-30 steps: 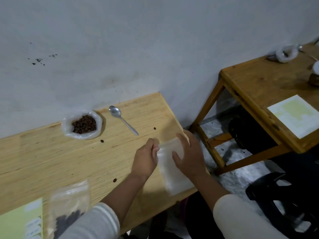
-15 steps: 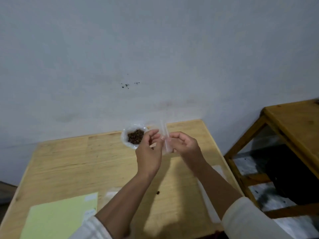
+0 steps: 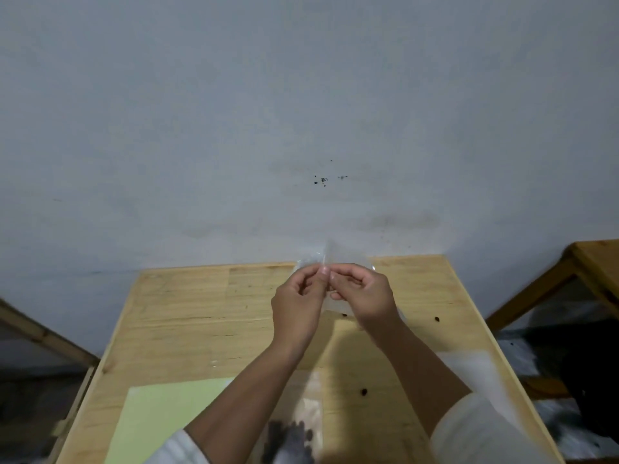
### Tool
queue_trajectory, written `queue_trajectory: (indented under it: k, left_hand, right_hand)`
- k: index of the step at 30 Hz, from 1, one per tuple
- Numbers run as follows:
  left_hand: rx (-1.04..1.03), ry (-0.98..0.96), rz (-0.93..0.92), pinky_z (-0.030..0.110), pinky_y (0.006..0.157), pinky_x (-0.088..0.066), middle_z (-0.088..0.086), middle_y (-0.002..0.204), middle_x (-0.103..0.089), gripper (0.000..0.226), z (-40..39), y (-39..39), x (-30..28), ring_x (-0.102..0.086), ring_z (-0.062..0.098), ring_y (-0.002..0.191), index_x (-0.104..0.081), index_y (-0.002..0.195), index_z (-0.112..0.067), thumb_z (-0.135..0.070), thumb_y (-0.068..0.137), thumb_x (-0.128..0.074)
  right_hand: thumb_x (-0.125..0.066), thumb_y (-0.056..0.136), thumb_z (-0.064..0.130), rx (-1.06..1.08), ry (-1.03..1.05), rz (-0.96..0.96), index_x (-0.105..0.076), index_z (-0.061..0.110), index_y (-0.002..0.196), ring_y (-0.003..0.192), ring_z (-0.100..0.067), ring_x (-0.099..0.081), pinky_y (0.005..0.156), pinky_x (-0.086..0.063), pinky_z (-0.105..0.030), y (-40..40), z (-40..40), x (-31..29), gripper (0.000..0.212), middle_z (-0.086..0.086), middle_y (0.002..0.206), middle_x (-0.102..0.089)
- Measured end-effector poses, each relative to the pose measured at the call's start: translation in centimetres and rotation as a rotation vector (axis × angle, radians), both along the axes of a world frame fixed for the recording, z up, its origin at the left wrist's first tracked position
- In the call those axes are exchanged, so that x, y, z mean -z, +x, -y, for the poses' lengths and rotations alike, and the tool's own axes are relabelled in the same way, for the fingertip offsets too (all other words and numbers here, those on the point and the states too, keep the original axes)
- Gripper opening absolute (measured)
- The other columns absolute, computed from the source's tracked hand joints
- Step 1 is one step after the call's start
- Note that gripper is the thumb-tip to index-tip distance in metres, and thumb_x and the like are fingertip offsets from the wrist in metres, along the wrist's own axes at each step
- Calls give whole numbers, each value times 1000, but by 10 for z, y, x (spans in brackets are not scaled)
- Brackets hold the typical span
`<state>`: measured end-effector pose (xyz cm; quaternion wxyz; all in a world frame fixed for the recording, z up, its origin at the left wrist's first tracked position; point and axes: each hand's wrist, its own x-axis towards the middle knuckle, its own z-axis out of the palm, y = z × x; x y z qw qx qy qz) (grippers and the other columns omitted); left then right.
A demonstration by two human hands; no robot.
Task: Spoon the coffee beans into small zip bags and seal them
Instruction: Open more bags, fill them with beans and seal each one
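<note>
Both my hands are raised above the far middle of the wooden table [image 3: 187, 316], fingertips meeting. My left hand [image 3: 296, 304] and my right hand [image 3: 363, 293] each pinch the top edge of a small clear zip bag [image 3: 345, 254], which looks empty and is hard to make out against the wall. The bowl of coffee beans and the spoon are hidden behind my hands and the bag. Near the front edge, between my forearms, lies a zip bag with coffee beans in it [image 3: 294, 437].
A pale green sheet [image 3: 157, 420] lies at the front left of the table. A stack of flat clear bags [image 3: 475, 373] lies at the right edge. Loose beans [image 3: 363, 392] dot the table. A second wooden table [image 3: 593, 262] stands to the right.
My hands picked one bag off the stack at the table's right edge and lifted it to the middle. The camera tilted up and the hands now pinch its top closer together.
</note>
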<state>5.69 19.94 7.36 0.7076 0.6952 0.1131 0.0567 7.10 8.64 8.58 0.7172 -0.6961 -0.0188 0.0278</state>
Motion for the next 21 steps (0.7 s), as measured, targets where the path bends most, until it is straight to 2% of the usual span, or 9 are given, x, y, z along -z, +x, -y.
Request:
queue_trajectory:
  k: [3,6,9,13,17,19,21]
  left_hand:
    - [-5,-3,-7,42,90,-53,-6,88,-74,27,-3,4,4,-69,13,90,-72,95,-26,-47,80,-63]
    - [17,-42,-29,43,92,-52,-6,90,-74,24,1,7,4,-69,11,91,-74,96,-27,-41,88,-57]
    - [43,-46,-44,40,95,-50,-7,97,-73,25,7,10,2,-67,8,97,-73,101,-26,-39,91,-55]
    - [60,-51,-54,29,94,-48,-13,99,-72,19,17,16,-3,-64,2,100,-73,101,-29,-34,90,-59]
    - [13,-7,-54,8,72,-46,-15,91,-73,19,26,21,-9,-64,-6,84,-71,105,-28,-29,87,-64]
    - [-31,30,-52,4,65,-45,-15,86,-72,18,32,22,-9,-63,-8,77,-71,103,-28,-28,87,-65]
    - [-89,70,-60,6,67,-46,-16,85,-72,16,37,24,-7,-64,-7,78,-72,101,-28,-27,87,-64]
  right_hand:
    - [-64,85,3,21,-23,37,-70,9,86,64,-5,-65,62,-51,-15,4,-4,1,9,2,69,-71]
    - [-62,87,3,58,-23,24,-67,7,83,60,-3,-63,60,-51,-14,12,-2,3,8,4,63,-68]
    - [-61,88,6,55,-31,6,-67,4,83,62,-5,-64,63,-52,-17,20,7,6,8,-1,66,-68]
    - [-64,86,12,24,-18,8,-68,6,83,68,-9,-65,68,-53,-21,29,19,5,8,-1,69,-69]
    - [-68,84,11,-17,4,-17,-68,12,79,67,-12,-62,66,-52,-20,38,29,3,4,1,68,-69]
    - [-67,84,8,-16,-13,-23,-67,12,79,65,-9,-63,65,-52,-19,41,32,3,7,3,66,-67]
    - [-66,84,5,-2,-27,-18,-66,12,81,64,-7,-64,64,-51,-20,44,33,3,7,2,66,-66]
